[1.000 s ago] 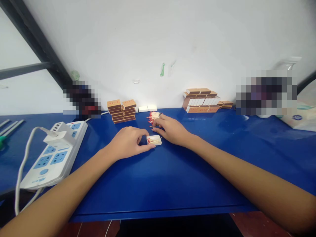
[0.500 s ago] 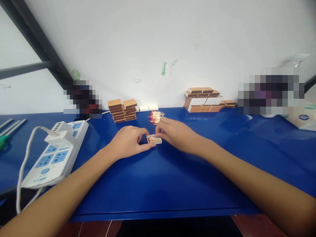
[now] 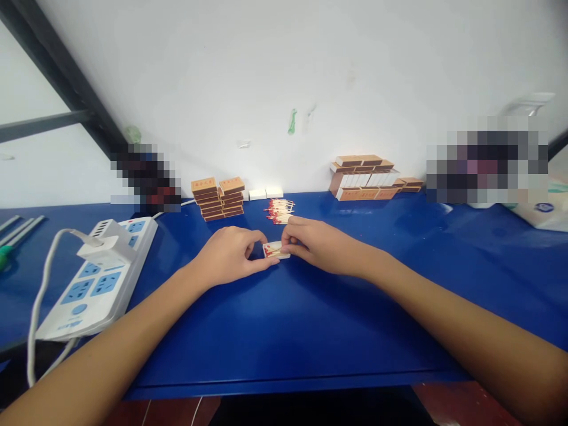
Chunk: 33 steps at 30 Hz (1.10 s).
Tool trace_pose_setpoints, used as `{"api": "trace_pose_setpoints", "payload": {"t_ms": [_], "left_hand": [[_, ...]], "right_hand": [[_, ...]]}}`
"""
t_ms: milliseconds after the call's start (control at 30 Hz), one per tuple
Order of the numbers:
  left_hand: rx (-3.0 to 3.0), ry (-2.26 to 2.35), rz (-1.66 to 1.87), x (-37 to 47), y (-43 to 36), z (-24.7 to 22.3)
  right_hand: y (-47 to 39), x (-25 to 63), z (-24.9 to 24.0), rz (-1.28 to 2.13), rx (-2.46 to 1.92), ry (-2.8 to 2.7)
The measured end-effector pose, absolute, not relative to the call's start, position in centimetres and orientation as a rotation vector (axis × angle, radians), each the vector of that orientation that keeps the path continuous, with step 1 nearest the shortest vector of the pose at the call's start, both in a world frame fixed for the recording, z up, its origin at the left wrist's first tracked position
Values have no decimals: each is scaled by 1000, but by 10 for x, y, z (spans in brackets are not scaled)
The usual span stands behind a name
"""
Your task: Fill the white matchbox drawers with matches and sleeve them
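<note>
A small white matchbox tray (image 3: 267, 255) lies on the blue table, with several red-headed matches (image 3: 274, 251) inside. My left hand (image 3: 228, 254) grips the tray from the left, its index finger at the far side and its thumb at the near side. At the tray's right end, the thumb and fingers of my right hand (image 3: 317, 244) are pinched together over the light stick ends, apparently on a matchstick; the fingertips partly hide it. Just beyond the tray, a loose pile of matches (image 3: 279, 210) lies with most heads to the left.
Matchboxes (image 3: 217, 198) stand in two stacks at the back left. Two white trays (image 3: 265, 193) rest by the wall. A larger matchbox stack (image 3: 364, 180) stands at the back right. On the left is a power strip (image 3: 95, 278) with a white cable. The table's front edge (image 3: 288, 384) is near me.
My right hand has shifted slightly right and down, from over the tray's middle to its right end, uncovering more of the matches. My left hand keeps its hold. The view has moved slightly.
</note>
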<state>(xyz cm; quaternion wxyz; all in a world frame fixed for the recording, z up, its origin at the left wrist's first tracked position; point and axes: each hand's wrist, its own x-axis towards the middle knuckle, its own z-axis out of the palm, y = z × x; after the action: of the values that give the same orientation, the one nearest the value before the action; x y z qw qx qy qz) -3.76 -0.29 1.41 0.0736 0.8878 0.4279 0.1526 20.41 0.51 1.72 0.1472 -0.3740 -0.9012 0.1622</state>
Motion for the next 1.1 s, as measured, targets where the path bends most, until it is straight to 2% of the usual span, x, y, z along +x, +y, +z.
{"api": "trace_pose_setpoints", "payload": {"t_ms": [1100], "left_hand": [[2671,1264,444,-37,-6,16]], "right_hand": [[0,198,13,361,-1111,-2598]]}}
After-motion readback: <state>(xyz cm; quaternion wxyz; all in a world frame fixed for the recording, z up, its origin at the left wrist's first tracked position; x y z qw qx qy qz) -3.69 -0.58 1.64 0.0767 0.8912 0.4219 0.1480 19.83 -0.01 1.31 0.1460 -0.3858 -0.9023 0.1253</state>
